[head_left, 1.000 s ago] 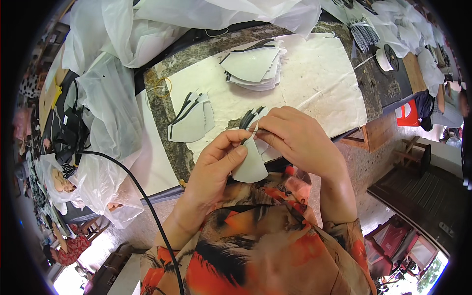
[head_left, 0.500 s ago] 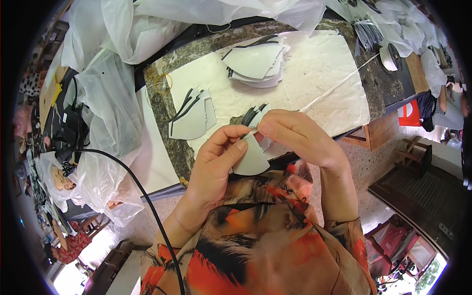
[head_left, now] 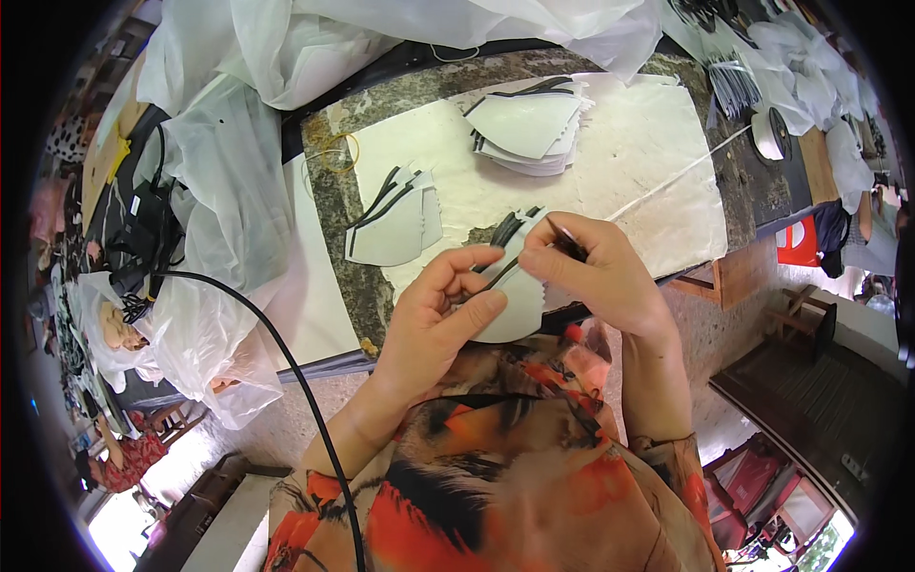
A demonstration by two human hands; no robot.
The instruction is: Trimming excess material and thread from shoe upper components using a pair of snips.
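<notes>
Curved white fabric piece with black edging, pinched between left hand and right hand.

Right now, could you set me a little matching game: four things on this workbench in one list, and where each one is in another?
Things:
1. white cut piece with black edge
2. taller stack of pieces
3. smaller stack of pieces
4. black cable

Places:
A. far middle of the bench
B. between both hands
C. hanging off the bench's left edge
D. left of the hands, on the bench

Pairs: 1-B, 2-A, 3-D, 4-C
</notes>
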